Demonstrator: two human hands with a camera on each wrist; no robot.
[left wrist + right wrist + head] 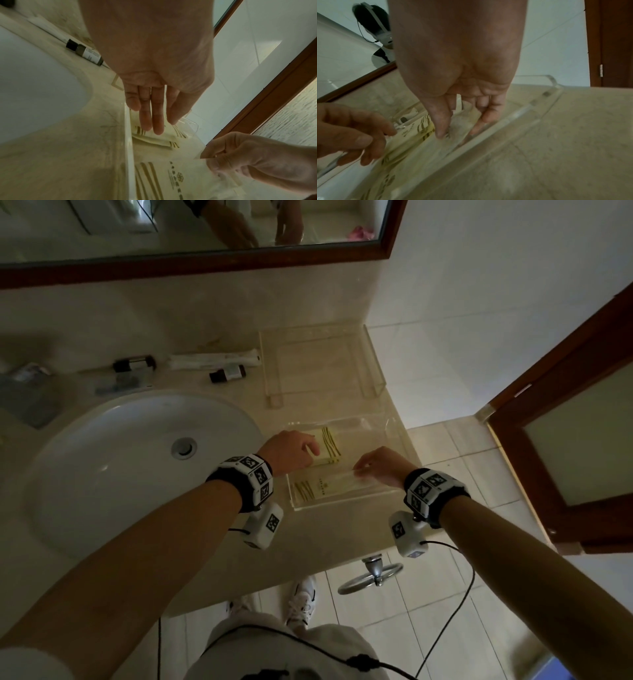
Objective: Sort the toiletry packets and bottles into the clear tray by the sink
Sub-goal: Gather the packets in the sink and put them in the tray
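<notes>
Head view first: nearest me, the right hand [382,465] pinches the end of a long cream packet [327,486] between thumb and fingers, laying it along the near side of the clear tray [404,440]. Just beyond, the left hand [291,451] reaches into the same tray with fingers fairly straight and close together, their tips resting on a stack of smaller cream packets [330,448] with dark gold stripes. From the left wrist those fingers [158,121] press down flat and do not curl round anything.

Farther along the counter, beside the sink [102,460], two dark bottles lie on their sides, one [227,373] near a second clear stand [371,361], the other [134,363] farther left, with a long white packet [214,361] between them and the wall.

By my reckoning the sorting is partly done: several packets are in the tray, while both bottles and the white packet are still to go.

The long packet carries a small crest and a line of print, too blurred to read; the bottle labels are likewise illegible.
</notes>
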